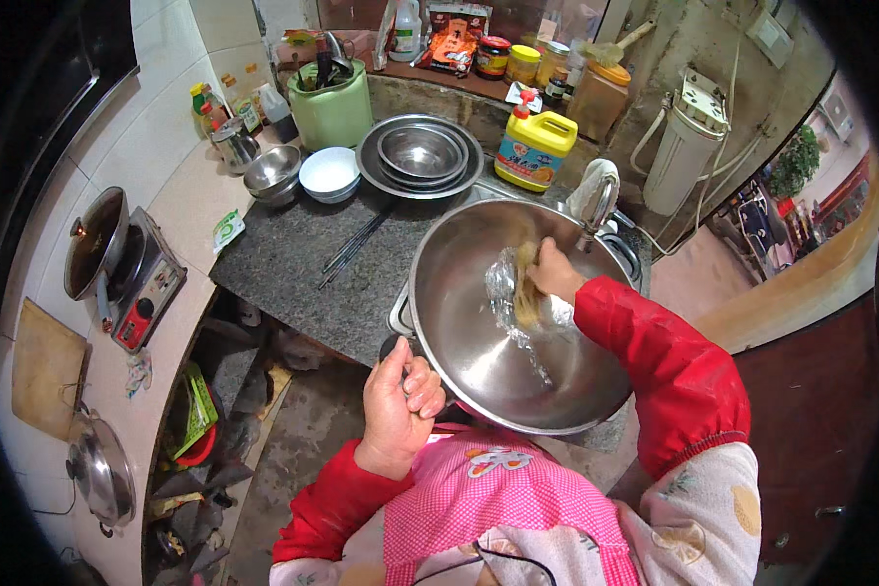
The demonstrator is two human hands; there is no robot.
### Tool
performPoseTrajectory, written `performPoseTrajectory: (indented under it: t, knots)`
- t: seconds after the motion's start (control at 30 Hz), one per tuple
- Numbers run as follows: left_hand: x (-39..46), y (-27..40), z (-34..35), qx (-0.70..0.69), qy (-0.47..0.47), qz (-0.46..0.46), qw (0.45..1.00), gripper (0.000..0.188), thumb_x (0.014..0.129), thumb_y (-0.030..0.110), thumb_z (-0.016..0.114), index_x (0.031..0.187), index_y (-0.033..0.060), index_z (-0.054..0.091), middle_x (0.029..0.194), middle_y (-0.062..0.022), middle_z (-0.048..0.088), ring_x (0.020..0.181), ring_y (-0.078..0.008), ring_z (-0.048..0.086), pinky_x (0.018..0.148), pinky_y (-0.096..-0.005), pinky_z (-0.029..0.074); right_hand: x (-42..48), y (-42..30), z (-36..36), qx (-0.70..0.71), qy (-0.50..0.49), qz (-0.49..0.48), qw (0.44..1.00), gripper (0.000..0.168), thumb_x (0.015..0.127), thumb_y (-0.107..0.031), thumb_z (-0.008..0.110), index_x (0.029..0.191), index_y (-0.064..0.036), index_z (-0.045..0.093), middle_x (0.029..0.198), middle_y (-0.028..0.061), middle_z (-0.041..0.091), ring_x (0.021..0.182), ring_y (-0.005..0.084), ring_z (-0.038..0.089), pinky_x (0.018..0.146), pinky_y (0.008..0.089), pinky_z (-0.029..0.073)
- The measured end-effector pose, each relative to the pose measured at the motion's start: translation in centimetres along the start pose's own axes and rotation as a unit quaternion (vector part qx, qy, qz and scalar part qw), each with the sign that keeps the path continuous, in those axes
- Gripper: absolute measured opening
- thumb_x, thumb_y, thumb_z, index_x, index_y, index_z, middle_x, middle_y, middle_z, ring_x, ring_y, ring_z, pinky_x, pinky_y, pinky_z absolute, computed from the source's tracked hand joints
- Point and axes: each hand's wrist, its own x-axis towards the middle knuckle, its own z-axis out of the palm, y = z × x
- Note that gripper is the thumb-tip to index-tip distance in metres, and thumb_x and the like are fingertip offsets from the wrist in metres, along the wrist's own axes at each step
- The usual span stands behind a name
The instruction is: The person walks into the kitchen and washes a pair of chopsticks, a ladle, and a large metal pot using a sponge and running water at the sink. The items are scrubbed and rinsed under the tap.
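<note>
A large stainless steel wok (461, 293) rests tilted over the sink, with a little water pooled inside. My left hand (403, 395) is closed around its dark handle at the near left rim. My right hand (554, 269) is inside the wok, gripping a tan scrubbing brush (527, 282) that is blurred and touches the wall. Just beyond the far right rim stands the metal faucet (599, 201), a white cloth (593, 179) wrapped on it. A yellow detergent jug (533, 150) with a red pump is behind the wok.
Nested steel bowls (421, 151), white bowls (329, 174) and metal chopsticks (355, 245) lie on the stone counter at the left. Farther left, a pan (97, 245) leans by a portable stove (146, 282). A green container (329, 106) holds utensils. Jars (524, 64) line the back ledge.
</note>
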Motion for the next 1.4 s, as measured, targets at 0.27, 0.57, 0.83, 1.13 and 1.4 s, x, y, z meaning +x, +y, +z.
performPoseTrajectory:
  t: [0.27, 0.57, 0.83, 1.13, 1.4]
  knots:
    - [-0.1, 0.3, -0.3, 0.021, 0.000, -0.016, 1.000, 0.027, 0.096, 0.030, 0.043, 0.075, 0.0136, 0.045, 0.053, 0.0041, 0.033, 0.039, -0.0061, 0.027, 0.036, -0.0206, 0.025, -0.5, -13.0, 3.4, 0.202, 0.104, -0.116, 0.967, 0.035, 0.077, -0.004, 0.055, 0.111, 0.000, 0.053, 0.103, 0.0197, 0.059, 0.092, 0.0295, 0.061, 0.080, 0.0356, 0.048]
    - [-0.5, 0.4, -0.3, 0.019, 0.001, -0.008, 1.000, 0.028, 0.095, 0.033, 0.043, 0.077, 0.0134, 0.047, 0.052, 0.0046, 0.032, 0.039, -0.0061, 0.026, 0.036, -0.0207, 0.025, 2.2, -12.6, 3.0, 0.385, 0.095, 0.075, 0.915, 0.020, 0.071, -0.002, 0.063, 0.089, 0.001, 0.056, 0.088, 0.0142, 0.062, 0.082, 0.0259, 0.062, 0.073, 0.0374, 0.050]
    - [0.1, 0.4, -0.6, 0.012, -0.030, -0.016, 0.999, 0.029, 0.096, 0.033, 0.043, 0.075, 0.0140, 0.049, 0.052, 0.0044, 0.033, 0.039, -0.0060, 0.027, 0.036, -0.0205, 0.025, 2.8, -10.7, 3.9, 0.275, 0.220, -0.004, 0.936, 0.023, 0.070, -0.001, 0.064, 0.092, -0.001, 0.056, 0.091, 0.0158, 0.062, 0.083, 0.0264, 0.062, 0.074, 0.0359, 0.048]
    - [-0.3, 0.8, -0.3, 0.009, -0.003, 0.008, 1.000, 0.029, 0.096, 0.033, 0.042, 0.076, 0.0133, 0.045, 0.053, 0.0046, 0.033, 0.038, -0.0053, 0.027, 0.035, -0.0204, 0.025, -7.2, -16.5, -1.1, 0.222, -0.525, -0.156, 0.807, 0.032, 0.068, 0.004, 0.060, 0.100, -0.004, 0.059, 0.082, 0.0020, 0.060, 0.075, 0.0118, 0.057, 0.062, 0.0299, 0.050]
    - [-1.1, 0.0, 0.1, 0.024, -0.020, 0.018, 0.999, 0.030, 0.095, 0.035, 0.042, 0.074, 0.0143, 0.042, 0.054, 0.0040, 0.033, 0.040, -0.0060, 0.028, 0.037, -0.0214, 0.026, 3.6, -9.0, 1.2, 0.615, 0.068, 0.147, 0.772, 0.018, 0.076, 0.003, 0.048, 0.090, 0.003, 0.059, 0.086, 0.0132, 0.063, 0.069, 0.0247, 0.065, 0.047, 0.0351, 0.053]
